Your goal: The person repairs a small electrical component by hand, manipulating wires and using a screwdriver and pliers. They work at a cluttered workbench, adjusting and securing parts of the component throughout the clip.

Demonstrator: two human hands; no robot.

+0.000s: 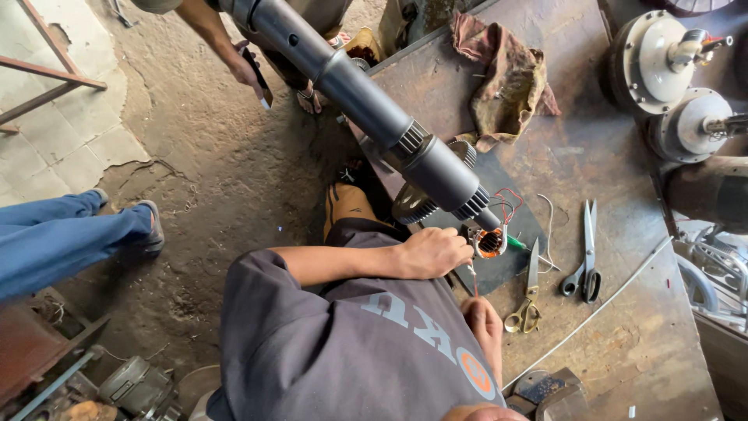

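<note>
From the head view, the left hand [431,252] grips a small coil [489,242] on the black mat [499,269]; the right hand [485,323] pinches a wire [473,279] at its 6 o'clock. A grey shaft [366,97] crosses from 11 o'clock, hiding gears [417,204]. Scissors [526,300] and black shears [586,257] lie at 3 o'clock.

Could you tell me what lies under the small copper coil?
A black mat on the metal bench lies under the coil, which the left hand steadies. The mat directly beneath the coil and hand is hidden.
</note>
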